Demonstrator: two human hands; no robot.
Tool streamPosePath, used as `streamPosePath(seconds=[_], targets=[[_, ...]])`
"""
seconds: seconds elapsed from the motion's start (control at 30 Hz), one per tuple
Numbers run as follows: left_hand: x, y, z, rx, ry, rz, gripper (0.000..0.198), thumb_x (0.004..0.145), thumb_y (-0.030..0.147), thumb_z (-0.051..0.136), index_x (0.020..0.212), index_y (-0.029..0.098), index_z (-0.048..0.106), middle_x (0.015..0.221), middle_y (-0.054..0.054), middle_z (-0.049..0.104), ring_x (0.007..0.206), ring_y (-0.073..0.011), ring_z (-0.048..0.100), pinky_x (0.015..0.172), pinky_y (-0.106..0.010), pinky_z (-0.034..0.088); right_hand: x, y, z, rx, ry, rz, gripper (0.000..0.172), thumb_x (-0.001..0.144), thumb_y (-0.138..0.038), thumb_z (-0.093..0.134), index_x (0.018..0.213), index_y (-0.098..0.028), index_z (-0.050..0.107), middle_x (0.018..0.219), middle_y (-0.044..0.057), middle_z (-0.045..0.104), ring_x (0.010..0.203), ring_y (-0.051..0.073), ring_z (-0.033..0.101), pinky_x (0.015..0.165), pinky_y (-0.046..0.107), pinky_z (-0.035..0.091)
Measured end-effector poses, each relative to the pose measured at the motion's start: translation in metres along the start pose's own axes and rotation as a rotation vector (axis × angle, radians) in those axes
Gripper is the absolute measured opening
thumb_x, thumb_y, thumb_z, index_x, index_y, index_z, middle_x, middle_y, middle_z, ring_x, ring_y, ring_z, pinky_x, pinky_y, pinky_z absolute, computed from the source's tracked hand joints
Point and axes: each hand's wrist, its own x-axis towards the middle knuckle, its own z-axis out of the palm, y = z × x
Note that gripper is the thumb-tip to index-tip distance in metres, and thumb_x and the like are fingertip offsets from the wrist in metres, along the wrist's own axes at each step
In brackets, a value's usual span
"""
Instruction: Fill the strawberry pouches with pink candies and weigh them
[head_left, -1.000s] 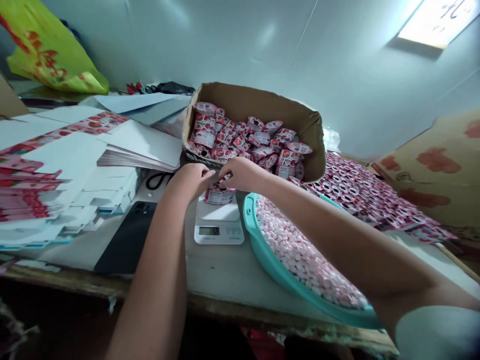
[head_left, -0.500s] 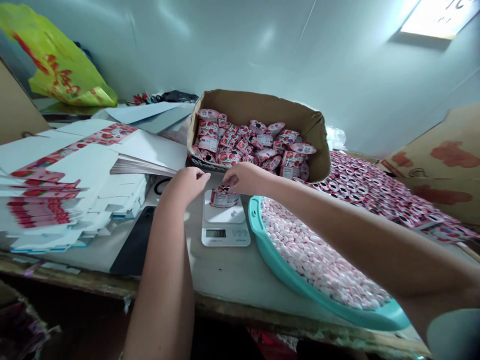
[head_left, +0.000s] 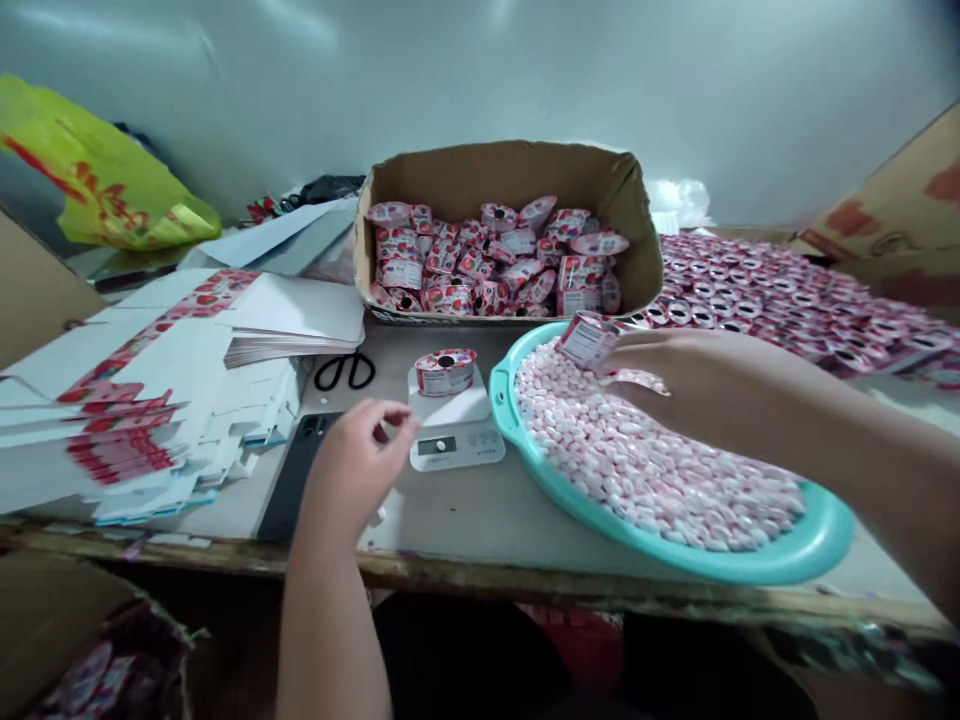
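Note:
My left hand is closed, fingers curled towards the thumb, at the near left corner of a white kitchen scale; whatever it may hold is hidden. On the scale's platform stands a small pink strawberry-print box with a dark round hole on top. A small white piece shows over the display. My right hand reaches over the turquoise basin, its fingers closed on the end of another small pink box. That box is tilted above pale pink wrapped candies, which fill the basin.
Behind the scale stands a cardboard carton of packed pink boxes. Many boxes with holes crowd the right. Flat white cartons, black-handled scissors and a dark phone lie left. The table edge runs in front.
My right hand has left the box on the scale and moved right over the basin, with another box at its fingers. My left hand has come nearer the table's front. The view has shifted.

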Motion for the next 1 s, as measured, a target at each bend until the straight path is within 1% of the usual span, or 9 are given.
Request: streamPosePath(seconds=[0.07, 0.13, 0.23, 0.37, 0.5, 0.63, 0.77, 0.9, 1.0], targets=[[-0.027, -0.004, 0.014, 0.098, -0.026, -0.024, 0.028, 0.089, 0.042, 0.061, 0.106, 0.023, 0.071, 0.102, -0.004, 0.071, 0.085, -0.0204, 0.063, 0.075, -0.031, 0.048, -0.027, 0.006, 0.011, 0.014, -0.001, 0.01, 0.025, 0.088, -0.035, 0.054, 0.103, -0.034, 0.074, 0.11, 0.004, 0.074, 0.096, 0.031, 0.07, 0.083, 0.049, 0.056], [-0.049, -0.007, 0.022, 0.202, -0.028, -0.056, 0.029, 0.089, 0.038, 0.061, 0.111, 0.022, 0.07, 0.108, -0.006, 0.07, 0.095, -0.0233, 0.064, 0.082, -0.033, 0.048, -0.041, 0.007, 0.026, 0.066, -0.04, -0.002, 0.032, 0.089, -0.036, 0.054, 0.116, -0.034, 0.071, 0.122, 0.006, 0.07, 0.107, 0.034, 0.068, 0.091, 0.052, 0.055], [-0.073, -0.01, 0.021, 0.318, -0.076, -0.124, 0.03, 0.093, 0.042, 0.055, 0.111, 0.024, 0.072, 0.116, -0.006, 0.07, 0.106, -0.0266, 0.064, 0.09, -0.037, 0.047, -0.045, 0.0, 0.043, 0.136, -0.103, -0.026, 0.038, 0.091, -0.031, 0.049, 0.124, -0.028, 0.068, 0.13, 0.01, 0.066, 0.116, 0.035, 0.064, 0.099, 0.054, 0.052], [-0.092, -0.017, 0.016, 0.415, -0.099, -0.261, 0.027, 0.092, 0.039, 0.055, 0.103, 0.027, 0.075, 0.118, -0.006, 0.073, 0.106, -0.0279, 0.066, 0.094, -0.042, 0.045, -0.047, -0.012, 0.046, 0.185, -0.052, 0.005, 0.035, 0.092, -0.024, 0.05, 0.12, -0.022, 0.069, 0.127, 0.012, 0.066, 0.12, 0.033, 0.06, 0.107, 0.051, 0.045], [-0.09, -0.021, 0.021, 0.322, -0.031, -0.302, 0.023, 0.088, 0.029, 0.058, 0.098, 0.021, 0.077, 0.102, -0.009, 0.078, 0.098, -0.0262, 0.07, 0.088, -0.037, 0.048, -0.05, -0.018, 0.04, 0.211, -0.014, 0.06, 0.03, 0.091, -0.022, 0.053, 0.114, -0.017, 0.072, 0.12, 0.014, 0.068, 0.111, 0.03, 0.065, 0.1, 0.045, 0.049], [-0.09, -0.02, 0.025, 0.307, 0.042, -0.272, 0.022, 0.088, 0.03, 0.058, 0.094, 0.019, 0.076, 0.093, -0.01, 0.078, 0.088, -0.0255, 0.072, 0.083, -0.036, 0.051, -0.05, -0.014, 0.037, 0.318, 0.019, 0.109, 0.023, 0.089, -0.024, 0.058, 0.102, -0.018, 0.076, 0.109, 0.01, 0.072, 0.099, 0.025, 0.068, 0.09, 0.035, 0.051], [-0.105, -0.022, 0.021, 0.267, 0.052, -0.188, 0.028, 0.09, 0.037, 0.056, 0.094, 0.019, 0.077, 0.104, -0.01, 0.077, 0.099, -0.025, 0.071, 0.091, -0.035, 0.053, -0.054, -0.007, 0.036, 0.413, 0.056, 0.213, 0.021, 0.084, -0.022, 0.062, 0.098, -0.019, 0.078, 0.095, 0.006, 0.076, 0.081, 0.021, 0.068, 0.074, 0.03, 0.049], [-0.118, -0.028, 0.013, 0.229, 0.021, -0.165, 0.028, 0.088, 0.035, 0.057, 0.099, 0.02, 0.078, 0.113, -0.009, 0.077, 0.109, -0.0256, 0.07, 0.101, -0.037, 0.051, -0.057, -0.005, 0.036, 0.472, 0.075, 0.265, 0.021, 0.082, -0.022, 0.063, 0.095, -0.02, 0.079, 0.098, 0.007, 0.077, 0.078, 0.021, 0.068, 0.072, 0.03, 0.048], [-0.119, -0.034, 0.008, 0.206, 0.027, -0.196, 0.027, 0.087, 0.035, 0.059, 0.1, 0.02, 0.078, 0.108, -0.009, 0.078, 0.104, -0.0261, 0.072, 0.097, -0.038, 0.055, -0.059, -0.006, 0.035, 0.465, 0.081, 0.306, 0.021, 0.081, -0.022, 0.064, 0.096, -0.02, 0.078, 0.095, 0.007, 0.077, 0.079, 0.021, 0.068, 0.07, 0.03, 0.048]])
